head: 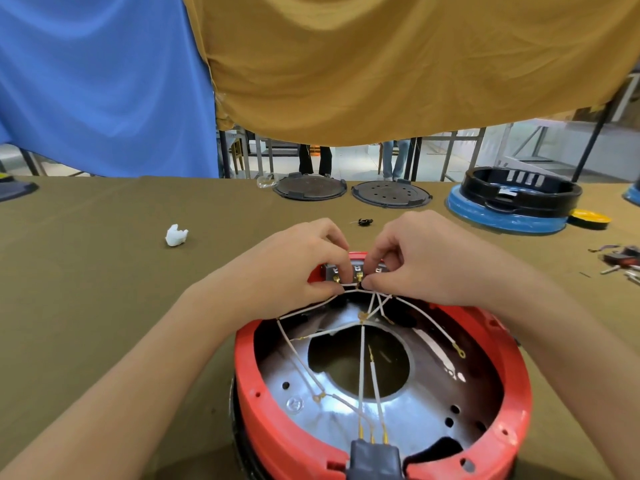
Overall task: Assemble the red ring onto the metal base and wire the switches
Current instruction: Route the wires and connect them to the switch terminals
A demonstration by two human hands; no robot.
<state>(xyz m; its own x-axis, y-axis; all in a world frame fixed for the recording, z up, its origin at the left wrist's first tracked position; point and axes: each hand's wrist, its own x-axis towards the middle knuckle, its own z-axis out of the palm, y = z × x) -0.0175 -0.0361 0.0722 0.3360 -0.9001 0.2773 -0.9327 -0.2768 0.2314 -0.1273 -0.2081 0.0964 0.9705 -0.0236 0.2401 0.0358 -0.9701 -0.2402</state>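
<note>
Olive-brown cloth covers the table (pixel 104 271) we work at, and blue and mustard sheets hang behind it. Nearest us sits the red ring (pixel 256 403), seated around the metal base (pixel 311 386), whose shiny floor has a large round hole in the middle. White wires (pixel 362 368) cross the inside, several running from a dark grey plug block (pixel 374 459) at the near rim up to the switches (pixel 356 271) set in the far wall of the ring.

Our left hand (pixel 298 268) pinches a white wire between thumb and fingertips right at the switch terminals. Our right hand (pixel 412 261) does the same just beside it, thumb and forefinger closed on a wire end at the brass tabs; which terminal it meets we cannot tell.

Farther back lie a black ring on a blue base (pixel 512 202), two dark round plates (pixel 310 188), a crumpled white scrap (pixel 176 234) and a small black clip (pixel 365 222).
</note>
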